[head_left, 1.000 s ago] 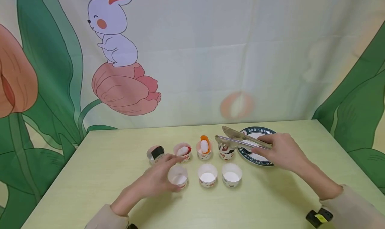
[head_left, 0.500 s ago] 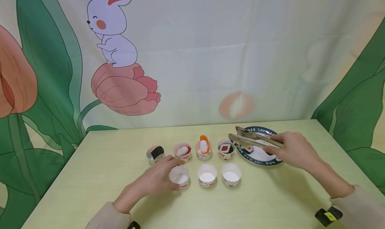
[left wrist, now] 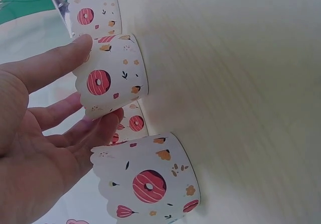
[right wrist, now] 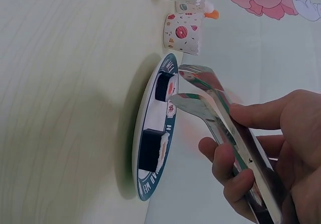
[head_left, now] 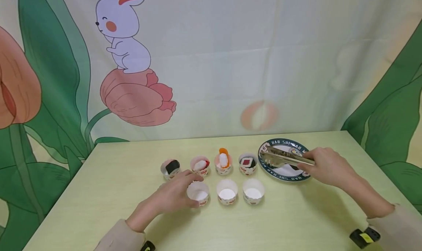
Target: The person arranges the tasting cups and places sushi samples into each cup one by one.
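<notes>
My left hand (head_left: 176, 194) holds a white paper baking cup (head_left: 198, 193) between thumb and fingers at the left end of the front row. In the left wrist view, this cup (left wrist: 113, 78) carries doughnut prints, and the fingers lie on opposite sides of it. My right hand (head_left: 329, 168) grips metal tongs (head_left: 290, 157) over a round plate (head_left: 287, 178) with a dark lettered rim. In the right wrist view the tongs' tips stand apart, with nothing between them, just above a sushi roll (right wrist: 164, 86). A second sushi roll (right wrist: 153, 151) lies nearer on the plate.
Beside the held cup stand two bare cups, a middle one (head_left: 227, 192) and a right one (head_left: 253, 191). Behind them, a row of cups holds sushi pieces: black-wrapped (head_left: 173, 167), white-and-red (head_left: 200, 165), orange-topped (head_left: 224, 159) and a square roll (head_left: 247, 162).
My right hand and the tongs have moved right, from over the square roll's cup to over the plate. The left hand has shifted its cup slightly right.
</notes>
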A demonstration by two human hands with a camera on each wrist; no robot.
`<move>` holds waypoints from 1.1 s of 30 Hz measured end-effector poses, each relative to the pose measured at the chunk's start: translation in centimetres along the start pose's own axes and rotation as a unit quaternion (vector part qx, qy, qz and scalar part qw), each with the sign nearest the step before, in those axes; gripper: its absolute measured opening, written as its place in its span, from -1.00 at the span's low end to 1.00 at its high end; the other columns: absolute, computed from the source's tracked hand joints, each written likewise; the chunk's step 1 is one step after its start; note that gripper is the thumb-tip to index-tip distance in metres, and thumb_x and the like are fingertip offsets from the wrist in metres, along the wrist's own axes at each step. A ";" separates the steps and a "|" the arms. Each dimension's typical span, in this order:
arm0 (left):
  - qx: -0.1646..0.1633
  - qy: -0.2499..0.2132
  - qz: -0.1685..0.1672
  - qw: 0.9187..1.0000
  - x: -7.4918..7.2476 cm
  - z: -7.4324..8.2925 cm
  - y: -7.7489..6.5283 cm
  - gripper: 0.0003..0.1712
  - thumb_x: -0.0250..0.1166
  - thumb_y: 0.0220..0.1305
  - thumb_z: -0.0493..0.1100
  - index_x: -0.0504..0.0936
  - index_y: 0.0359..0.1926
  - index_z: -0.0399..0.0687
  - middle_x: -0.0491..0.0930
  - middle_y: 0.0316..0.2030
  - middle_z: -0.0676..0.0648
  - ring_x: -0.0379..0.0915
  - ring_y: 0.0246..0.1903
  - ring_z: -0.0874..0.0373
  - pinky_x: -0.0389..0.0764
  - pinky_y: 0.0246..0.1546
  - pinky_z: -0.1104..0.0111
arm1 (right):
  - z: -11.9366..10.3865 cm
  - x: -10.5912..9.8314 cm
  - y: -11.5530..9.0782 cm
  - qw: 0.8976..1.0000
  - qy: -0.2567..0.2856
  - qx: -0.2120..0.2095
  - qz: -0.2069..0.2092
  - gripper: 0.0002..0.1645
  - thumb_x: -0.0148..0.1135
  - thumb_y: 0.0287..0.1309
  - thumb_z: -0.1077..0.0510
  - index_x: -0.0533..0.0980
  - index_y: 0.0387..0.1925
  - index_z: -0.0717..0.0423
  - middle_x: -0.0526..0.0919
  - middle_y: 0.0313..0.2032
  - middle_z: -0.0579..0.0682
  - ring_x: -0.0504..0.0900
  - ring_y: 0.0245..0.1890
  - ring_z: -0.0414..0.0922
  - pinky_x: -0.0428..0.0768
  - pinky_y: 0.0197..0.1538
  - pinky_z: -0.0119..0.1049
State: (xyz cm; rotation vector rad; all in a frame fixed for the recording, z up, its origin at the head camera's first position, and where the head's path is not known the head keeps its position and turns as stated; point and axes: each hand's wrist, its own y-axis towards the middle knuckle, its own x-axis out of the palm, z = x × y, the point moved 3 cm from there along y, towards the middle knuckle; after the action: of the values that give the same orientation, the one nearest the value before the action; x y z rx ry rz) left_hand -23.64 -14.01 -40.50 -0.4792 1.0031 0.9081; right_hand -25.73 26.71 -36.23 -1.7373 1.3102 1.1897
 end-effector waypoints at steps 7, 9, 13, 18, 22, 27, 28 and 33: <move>-0.002 -0.004 -0.006 1.000 0.0 -0.1 0.2 -0.30 0.64 0.01 -0.20 0.58 0.18 -0.22 0.55 0.16 -0.16 0.44 0.20 -0.08 0.47 0.21 -0.02 | 0.2 0.0 0.0 1.000 -0.015 0.007 -0.004 -0.66 0.37 0.28 0.11 0.70 -0.10 0.34 0.61 -0.42 -0.03 0.43 -0.54 -0.14 0.33 -0.50 -0.24; -0.002 -0.005 -0.005 1.000 0.0 -0.1 0.2 -0.30 0.64 0.02 -0.20 0.58 0.19 -0.23 0.56 0.16 -0.16 0.44 0.20 -0.08 0.46 0.21 -0.02 | 0.3 -0.1 -0.1 1.000 -0.017 0.009 -0.007 -0.67 0.37 0.29 0.11 0.70 -0.11 0.33 0.60 -0.42 -0.02 0.43 -0.54 -0.14 0.33 -0.50 -0.24; 0.000 -0.005 -0.001 1.000 0.1 -0.1 0.2 -0.28 0.64 0.02 -0.21 0.57 0.21 -0.24 0.56 0.15 -0.16 0.45 0.18 -0.06 0.47 0.21 -0.01 | 0.3 -0.1 -0.2 1.000 -0.020 0.012 -0.011 -0.67 0.36 0.30 0.11 0.70 -0.10 0.33 0.57 -0.45 -0.05 0.41 -0.55 -0.14 0.31 -0.52 -0.24; -0.001 -0.009 0.003 1.000 0.1 0.0 0.3 -0.26 0.64 0.01 -0.22 0.55 0.21 -0.27 0.57 0.12 -0.15 0.49 0.11 -0.05 0.50 0.16 0.01 | 0.4 -0.1 -0.2 0.999 -0.023 0.015 -0.017 -0.65 0.35 0.30 0.12 0.69 -0.07 0.37 0.57 -0.44 -0.04 0.42 -0.54 -0.13 0.30 -0.52 -0.24; -0.008 -0.010 0.004 1.000 0.1 0.0 0.4 -0.27 0.65 0.00 -0.22 0.55 0.19 -0.27 0.57 0.11 -0.15 0.49 0.09 -0.04 0.51 0.14 0.02 | 0.6 0.0 -0.3 0.999 -0.025 0.016 -0.024 -0.70 0.35 0.31 0.13 0.69 -0.11 0.33 0.59 -0.43 -0.04 0.44 -0.51 -0.12 0.33 -0.50 -0.23; -0.019 -0.010 0.005 1.000 0.2 -0.1 0.4 -0.28 0.65 0.00 -0.20 0.56 0.19 -0.25 0.57 0.10 -0.13 0.49 0.09 -0.01 0.52 0.13 0.02 | 0.7 0.1 -0.4 0.999 -0.026 0.015 -0.026 -0.72 0.36 0.30 0.14 0.70 -0.13 0.32 0.59 -0.44 -0.06 0.44 -0.50 -0.12 0.34 -0.49 -0.23; -0.021 -0.011 0.005 1.000 0.2 -0.1 0.4 -0.28 0.65 -0.01 -0.20 0.56 0.18 -0.25 0.57 0.10 -0.12 0.49 0.09 -0.01 0.52 0.12 0.01 | 0.7 0.1 -0.4 0.999 -0.026 0.014 -0.025 -0.72 0.36 0.30 0.14 0.70 -0.13 0.32 0.59 -0.44 -0.06 0.44 -0.51 -0.12 0.34 -0.50 -0.23; -0.026 -0.015 0.006 1.000 0.3 -0.2 0.5 -0.29 0.66 -0.02 -0.19 0.57 0.16 -0.22 0.57 0.07 -0.10 0.50 0.07 -0.03 0.52 0.11 0.00 | 0.6 0.1 -0.5 0.999 -0.026 0.008 -0.020 -0.72 0.37 0.29 0.15 0.70 -0.12 0.33 0.59 -0.44 -0.06 0.44 -0.50 -0.12 0.34 -0.49 -0.23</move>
State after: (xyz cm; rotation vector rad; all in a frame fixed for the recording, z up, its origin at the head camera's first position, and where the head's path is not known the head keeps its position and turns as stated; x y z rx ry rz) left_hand -24.05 -13.72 -40.82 -0.5039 0.9581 0.9514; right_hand -25.45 27.37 -36.52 -1.7027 1.2456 1.1902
